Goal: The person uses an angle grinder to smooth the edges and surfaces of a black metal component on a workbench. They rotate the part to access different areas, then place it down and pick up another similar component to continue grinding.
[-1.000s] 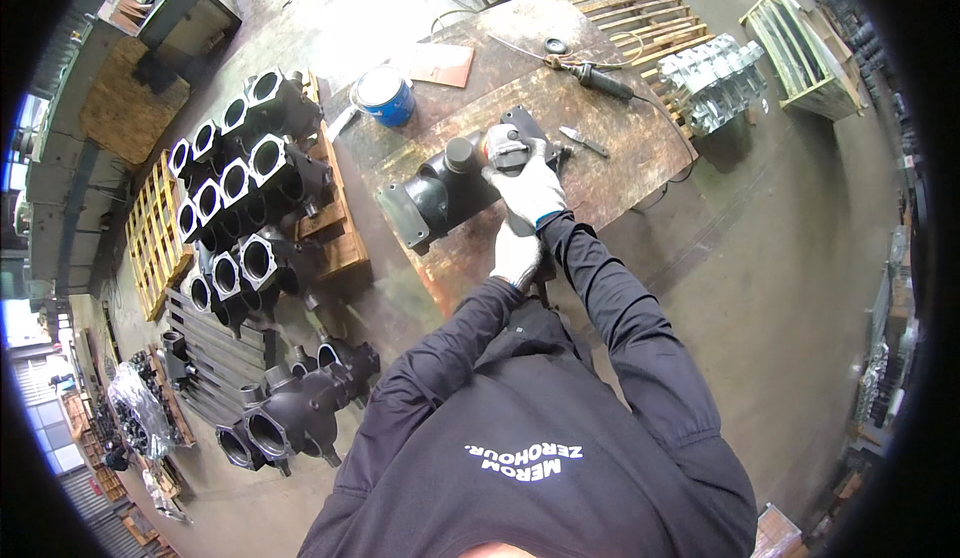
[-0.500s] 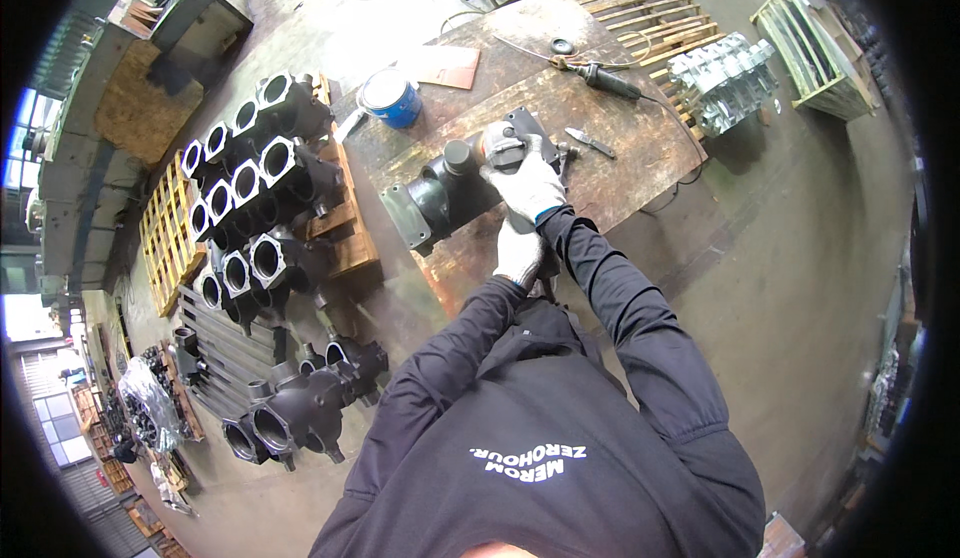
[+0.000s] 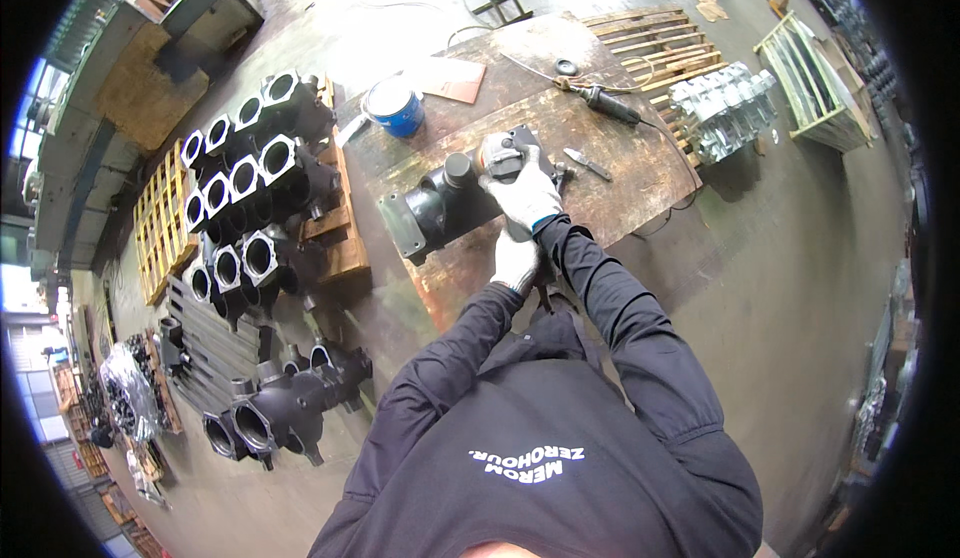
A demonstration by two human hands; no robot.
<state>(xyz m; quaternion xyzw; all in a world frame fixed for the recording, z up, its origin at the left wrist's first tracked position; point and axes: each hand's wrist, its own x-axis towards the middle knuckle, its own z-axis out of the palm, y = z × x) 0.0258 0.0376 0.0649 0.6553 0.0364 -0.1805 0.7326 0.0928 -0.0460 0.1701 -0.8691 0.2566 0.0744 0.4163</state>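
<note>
A black cast metal housing (image 3: 440, 208) with a flat flange and a round neck lies on a rusty steel table (image 3: 640, 183). My right hand (image 3: 527, 195), in a white glove, grips the head of a hand-held power tool (image 3: 500, 156) that rests on the housing's right end. Just below it, my left hand (image 3: 517, 261), also gloved, is closed around the rear of the same tool. Both dark sleeves reach up from the lower edge of the head view.
On the table stand a blue can (image 3: 395, 108), a second corded tool (image 3: 610, 106) and a small metal piece (image 3: 586, 164). Black castings (image 3: 250, 178) fill a pallet at the left, others (image 3: 285, 408) lie on the floor. Silver castings (image 3: 725, 113) sit at the right.
Both hands stay on the tool at the housing. The view has only shifted slightly.
</note>
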